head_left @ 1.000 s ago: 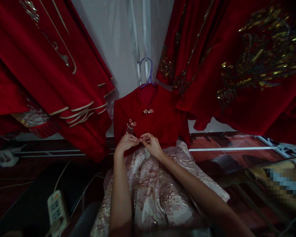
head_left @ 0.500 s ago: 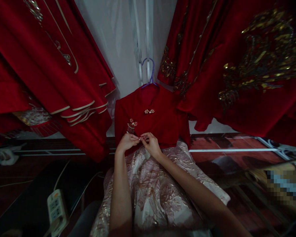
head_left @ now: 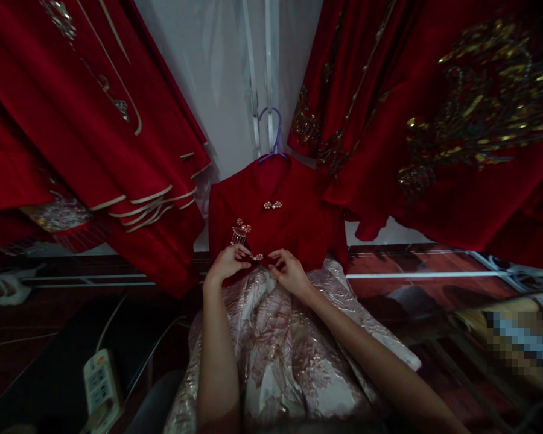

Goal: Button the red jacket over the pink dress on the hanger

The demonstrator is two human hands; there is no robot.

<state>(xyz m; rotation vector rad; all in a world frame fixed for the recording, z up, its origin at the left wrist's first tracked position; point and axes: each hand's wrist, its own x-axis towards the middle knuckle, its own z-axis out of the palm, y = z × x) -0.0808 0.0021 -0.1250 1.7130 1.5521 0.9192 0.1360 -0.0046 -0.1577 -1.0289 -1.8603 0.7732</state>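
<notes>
A red jacket (head_left: 294, 235) with a stand-up collar hangs on a purple hanger (head_left: 277, 135). Pearl-like fasteners decorate its front: an upper one (head_left: 273, 205) and a lower one (head_left: 257, 257) near the hem. A tasselled brooch (head_left: 240, 231) sits on the left of the chest. My left hand (head_left: 228, 263) is beside the lower fastener, thumb and fingers apart, fingertips at or close to its left end. To its right, my right hand (head_left: 291, 272) hovers by the hem with parted fingers and nothing visible in them. Below hangs a shiny pale pink brocade skirt (head_left: 276, 355).
Red garments with pale piping (head_left: 149, 150) hang at left, and red ones with gold sequins (head_left: 479, 132) at right. A power strip (head_left: 102, 386) lies on a dark surface lower left. A white rail (head_left: 425, 275) runs low across the background.
My right hand has moved right, away from the lower fastener, and its fingers have parted. My left hand has shifted slightly left and loosened, so the fastener now shows between the hands.
</notes>
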